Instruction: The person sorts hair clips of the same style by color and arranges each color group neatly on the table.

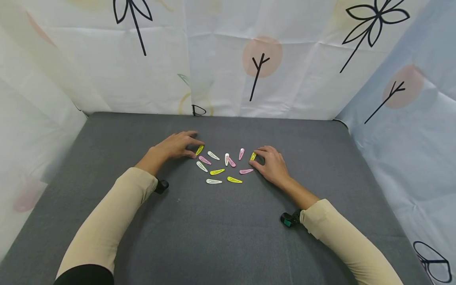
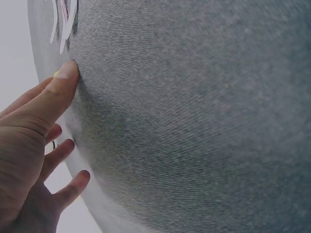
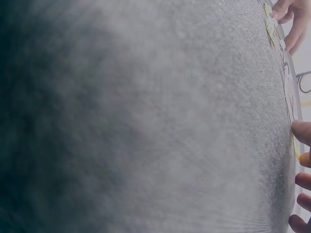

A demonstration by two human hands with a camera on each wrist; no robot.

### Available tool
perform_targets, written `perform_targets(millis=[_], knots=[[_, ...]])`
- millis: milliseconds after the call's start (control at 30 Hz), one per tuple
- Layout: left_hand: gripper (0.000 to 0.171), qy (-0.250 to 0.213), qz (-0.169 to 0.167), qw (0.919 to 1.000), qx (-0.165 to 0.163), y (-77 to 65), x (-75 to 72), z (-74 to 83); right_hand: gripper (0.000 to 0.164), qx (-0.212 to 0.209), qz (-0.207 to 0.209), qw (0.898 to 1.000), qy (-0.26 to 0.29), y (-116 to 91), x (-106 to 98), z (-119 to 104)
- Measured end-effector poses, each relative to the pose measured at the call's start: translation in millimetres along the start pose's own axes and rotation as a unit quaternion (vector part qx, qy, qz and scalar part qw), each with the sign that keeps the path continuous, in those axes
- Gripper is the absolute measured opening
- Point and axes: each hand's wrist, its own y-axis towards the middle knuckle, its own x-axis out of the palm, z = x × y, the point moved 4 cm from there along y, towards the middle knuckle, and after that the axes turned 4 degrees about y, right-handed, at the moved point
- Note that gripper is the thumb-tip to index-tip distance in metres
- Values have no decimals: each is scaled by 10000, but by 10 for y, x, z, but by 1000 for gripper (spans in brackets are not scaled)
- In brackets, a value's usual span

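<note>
Thumb and forefinger of the left hand [image 1: 175, 146] pinch a yellow clip [image 1: 200, 150], just left of centre frame; left wrist view shows its remaining fingers spread. Right hand [image 1: 272, 164], right of centre: thumb and forefinger pinch a second yellow clip [image 1: 253, 156]; other fingers separated, per right wrist view. Both hands low at the table. Forearms slant inward from the lower left and lower right, left sleeve [image 1: 107, 221] and right sleeve [image 1: 345, 237] cream, wrists bare. Dark wrist device [image 1: 162, 186] at left, another with a teal patch at right. Markings I can make out: line-drawn leaves and trees printed on the pale backdrop [image 1: 221, 51], top of frame. Between the hands, centre frame: loose clips [image 1: 217, 172], white, pink and yellow, one white touching a pink, all on the grey tabletop [image 1: 213, 237].
</note>
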Motion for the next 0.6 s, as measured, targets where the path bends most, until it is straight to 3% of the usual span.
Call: perform_targets(millis=[367,600], knots=[[56,-378,234,9988,-197,-36,64,-83,47,-73,-47,9999,123,10,3,18],[58,-542,644,9961,-269,-89,110,-136,46,-155,-138,9996,186,9,3,32]])
